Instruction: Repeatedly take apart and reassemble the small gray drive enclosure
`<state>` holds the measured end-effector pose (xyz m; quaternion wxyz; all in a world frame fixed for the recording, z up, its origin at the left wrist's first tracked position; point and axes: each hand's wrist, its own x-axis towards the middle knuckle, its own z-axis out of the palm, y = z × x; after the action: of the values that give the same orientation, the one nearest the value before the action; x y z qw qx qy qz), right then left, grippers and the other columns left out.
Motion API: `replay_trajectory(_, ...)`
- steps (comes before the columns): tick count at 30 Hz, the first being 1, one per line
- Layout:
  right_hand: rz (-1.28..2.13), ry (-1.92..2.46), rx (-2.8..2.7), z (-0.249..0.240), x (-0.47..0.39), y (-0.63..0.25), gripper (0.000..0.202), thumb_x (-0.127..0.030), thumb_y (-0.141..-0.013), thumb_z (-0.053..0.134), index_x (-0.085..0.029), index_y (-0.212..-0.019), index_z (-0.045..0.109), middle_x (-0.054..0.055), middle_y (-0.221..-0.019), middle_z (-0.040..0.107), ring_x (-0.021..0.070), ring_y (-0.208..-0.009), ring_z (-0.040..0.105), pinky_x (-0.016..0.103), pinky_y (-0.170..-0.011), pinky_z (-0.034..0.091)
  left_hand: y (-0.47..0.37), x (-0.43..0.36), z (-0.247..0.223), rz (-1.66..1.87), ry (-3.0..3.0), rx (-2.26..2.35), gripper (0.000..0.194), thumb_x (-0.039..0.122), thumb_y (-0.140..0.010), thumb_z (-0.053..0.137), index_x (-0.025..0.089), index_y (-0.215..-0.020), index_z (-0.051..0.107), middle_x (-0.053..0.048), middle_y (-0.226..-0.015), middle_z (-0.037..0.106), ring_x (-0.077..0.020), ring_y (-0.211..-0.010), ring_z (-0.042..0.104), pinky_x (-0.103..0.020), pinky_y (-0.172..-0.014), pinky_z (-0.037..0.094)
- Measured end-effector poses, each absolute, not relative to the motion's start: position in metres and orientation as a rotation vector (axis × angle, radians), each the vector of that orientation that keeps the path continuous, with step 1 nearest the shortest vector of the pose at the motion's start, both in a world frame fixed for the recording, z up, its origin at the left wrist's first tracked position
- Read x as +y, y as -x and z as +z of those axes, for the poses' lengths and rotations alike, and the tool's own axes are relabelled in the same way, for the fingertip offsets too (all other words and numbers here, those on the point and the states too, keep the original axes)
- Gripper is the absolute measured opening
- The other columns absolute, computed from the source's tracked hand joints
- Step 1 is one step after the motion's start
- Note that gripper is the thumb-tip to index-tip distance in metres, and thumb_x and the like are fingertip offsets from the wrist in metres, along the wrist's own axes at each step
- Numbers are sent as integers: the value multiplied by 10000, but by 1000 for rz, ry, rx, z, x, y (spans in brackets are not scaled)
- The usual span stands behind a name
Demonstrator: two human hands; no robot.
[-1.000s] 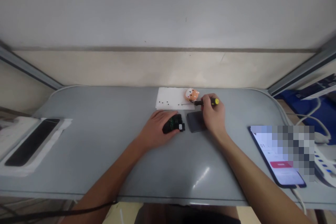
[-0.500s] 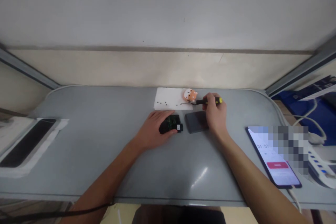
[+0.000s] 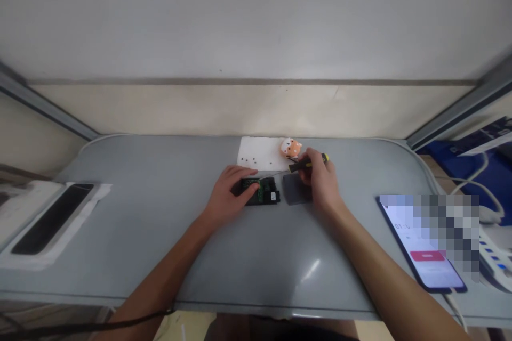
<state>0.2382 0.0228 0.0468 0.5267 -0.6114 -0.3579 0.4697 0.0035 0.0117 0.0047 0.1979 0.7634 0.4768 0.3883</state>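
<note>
My left hand (image 3: 226, 196) holds a small black device with a green circuit board (image 3: 264, 198) against the desk, thumb pressed on the board. In my right hand (image 3: 325, 184) is a black-and-yellow screwdriver (image 3: 296, 167), gripped by its handle and pointing left. Its thin shaft slants down to the board, with the tip beside my left thumb; whether a screw is on the tip is too small to tell. A dark flat cover (image 3: 295, 194) lies right of the device, partly under my right hand. Behind them, several tiny screws (image 3: 254, 160) rest on white paper (image 3: 258, 148).
An orange-and-white animal figure (image 3: 290, 147) sits on the paper's right side. A phone (image 3: 434, 272) with a cable lies at the right, near a white power strip (image 3: 496, 256). At the left is a black flat object (image 3: 56, 218) on white sheets. A wall stands behind the desk.
The screwdriver tip has moved from the paper down and left to the circuit board. My left thumb has shifted from the device's near edge onto the board.
</note>
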Motion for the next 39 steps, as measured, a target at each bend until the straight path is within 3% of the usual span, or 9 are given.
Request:
replay_trajectory(6,1137,1466,-860,45,22,-236,337,-516,-870,606,-215,-720,629,-42,-555,524,133,-541,476,280,-520,334,-4,15,3,1259,-2193,1164,33,258,-956,753,252,-965,784,-32,-1003,782,-203,-993,675,-401,-936,565)
replay_trajectory(22,1119,1485,-957,49,20,-238,363,-538,-880,606,-213,-723,632,-43,-552,519,137,-538,502,273,-531,370,-6,13,-1,1339,-2295,1206,32,205,-920,786,231,-905,775,-27,-903,756,-193,-936,657,-370,-879,570)
replay_trajectory(27,1072,1443,-1059,55,15,-234,313,-488,-867,641,-208,-730,613,-31,-661,559,121,-564,515,255,-529,398,-8,10,0,1394,-2455,1126,94,150,-913,783,235,-947,762,-16,-896,750,-179,-907,652,-354,-863,577)
replay_trajectory(33,897,1364,-1076,57,8,-235,272,-386,-896,593,-217,-684,575,-50,-597,462,110,-520,451,246,-482,353,-6,7,-2,1357,-2619,1138,122,147,-928,765,242,-1001,743,-20,-913,749,-186,-927,656,-376,-911,578)
replay_trajectory(39,873,1322,-1198,58,5,-237,270,-350,-900,593,-216,-666,595,-45,-593,495,114,-533,476,264,-510,354,-5,6,-5,1298,-2665,1073,151,142,-932,762,243,-1040,726,-18,-931,756,-185,-929,673,-372,-906,561)
